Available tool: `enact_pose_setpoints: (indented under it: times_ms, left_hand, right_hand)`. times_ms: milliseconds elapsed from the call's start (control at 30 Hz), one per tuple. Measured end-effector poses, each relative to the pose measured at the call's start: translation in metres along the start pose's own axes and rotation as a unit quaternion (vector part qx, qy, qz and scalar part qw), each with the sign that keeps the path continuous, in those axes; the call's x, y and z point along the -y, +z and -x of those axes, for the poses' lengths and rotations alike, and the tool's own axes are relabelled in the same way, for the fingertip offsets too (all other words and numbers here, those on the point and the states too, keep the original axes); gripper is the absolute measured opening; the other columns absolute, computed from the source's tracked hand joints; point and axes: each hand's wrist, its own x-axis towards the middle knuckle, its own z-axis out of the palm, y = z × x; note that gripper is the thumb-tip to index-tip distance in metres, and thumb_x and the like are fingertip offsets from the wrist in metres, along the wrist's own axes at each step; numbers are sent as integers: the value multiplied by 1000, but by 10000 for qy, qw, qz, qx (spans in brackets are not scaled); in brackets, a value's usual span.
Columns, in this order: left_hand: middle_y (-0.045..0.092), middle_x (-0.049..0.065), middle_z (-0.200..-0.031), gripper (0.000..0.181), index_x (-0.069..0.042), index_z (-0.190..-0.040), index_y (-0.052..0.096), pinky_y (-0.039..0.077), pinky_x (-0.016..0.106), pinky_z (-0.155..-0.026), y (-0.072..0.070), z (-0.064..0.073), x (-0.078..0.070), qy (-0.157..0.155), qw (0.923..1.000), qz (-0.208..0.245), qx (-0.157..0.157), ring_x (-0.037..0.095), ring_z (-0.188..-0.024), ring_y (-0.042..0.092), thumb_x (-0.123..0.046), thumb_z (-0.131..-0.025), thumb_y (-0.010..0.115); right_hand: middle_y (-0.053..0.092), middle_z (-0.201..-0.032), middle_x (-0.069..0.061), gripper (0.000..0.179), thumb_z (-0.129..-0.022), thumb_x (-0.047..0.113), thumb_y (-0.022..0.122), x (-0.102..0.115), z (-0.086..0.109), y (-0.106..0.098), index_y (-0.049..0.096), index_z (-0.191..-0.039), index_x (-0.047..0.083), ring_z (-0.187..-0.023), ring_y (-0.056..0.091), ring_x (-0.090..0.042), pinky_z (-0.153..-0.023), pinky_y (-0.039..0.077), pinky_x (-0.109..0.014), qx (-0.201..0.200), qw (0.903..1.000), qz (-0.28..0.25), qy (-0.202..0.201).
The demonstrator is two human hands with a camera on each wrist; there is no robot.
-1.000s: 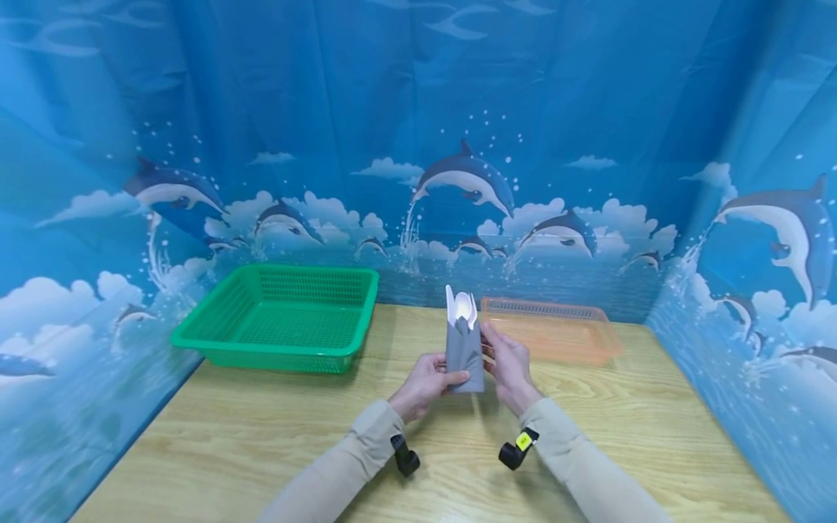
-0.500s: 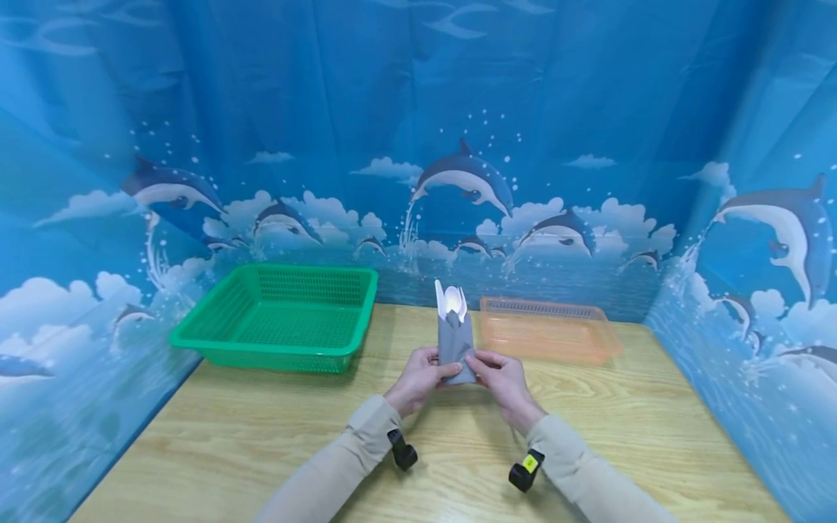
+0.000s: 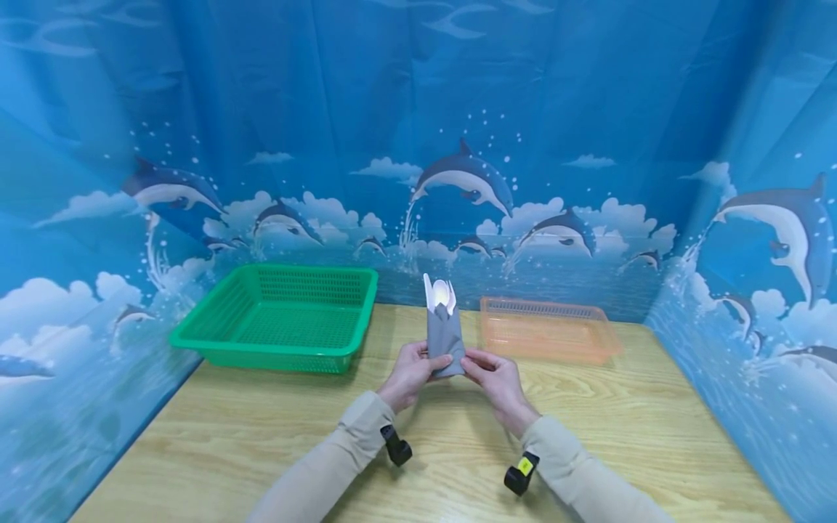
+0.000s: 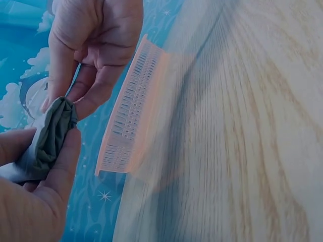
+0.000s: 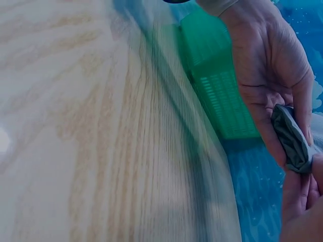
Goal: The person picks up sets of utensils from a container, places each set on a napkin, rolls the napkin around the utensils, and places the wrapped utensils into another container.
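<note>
A folded grey napkin (image 3: 446,333) stands upright as a pouch above the table's middle in the head view. From its top stick out a white knife (image 3: 429,292), a white spoon (image 3: 441,291) and a white fork (image 3: 452,299). My left hand (image 3: 407,378) grips the lower left of the napkin, thumb across the front and fingers behind. With thumb and fingers my right hand (image 3: 500,383) pinches the lower right corner. Both wrist views show the crumpled bottom folds of the napkin (image 4: 54,133) between the fingers; the cutlery's lower parts are hidden inside.
At the left back stands a green plastic basket (image 3: 275,354) with slotted walls. A shallow orange tray (image 3: 552,349) lies at the right back, close to the curtain (image 3: 366,109) printed with dolphins. The wooden table (image 3: 641,436) spans the space below the hands.
The napkin with its cutlery has moved left and slightly up. My right hand has come down from the napkin's upper right side to pinch its lower right corner; the left hand keeps its grip.
</note>
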Motion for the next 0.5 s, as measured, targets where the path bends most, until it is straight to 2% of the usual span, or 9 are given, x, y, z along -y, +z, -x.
enact_pose_setpoints:
  times_ms: [167,333,500]
  left_hand:
    - [66,24,-118,40,10,-128,56,58,29,-80,-2,0,0,-24,10000,75,37,16,-92,69,-2,-91,65]
    - [68,21,-114,38,11,-126,56,58,28,-79,-7,1,-1,-47,9998,142,115,13,-87,69,-1,-92,65]
    - [67,23,-113,36,14,-126,55,59,31,-81,-14,1,-7,-55,9995,185,250,16,-88,69,1,-92,62]
  right_hand:
    - [74,-98,-6,35,-86,6,74,1,1,2,67,-118,-6,-81,68,-4,-78,57,-21,-114,9999,93,-74]
    - [74,-98,-7,32,-86,4,74,1,0,3,68,-116,-5,-81,68,-5,-77,57,-22,-111,9998,155,-86]
    - [72,-107,-15,30,-88,3,71,3,-3,2,68,-116,-5,-86,70,-12,-81,57,-25,25,9991,368,-189]
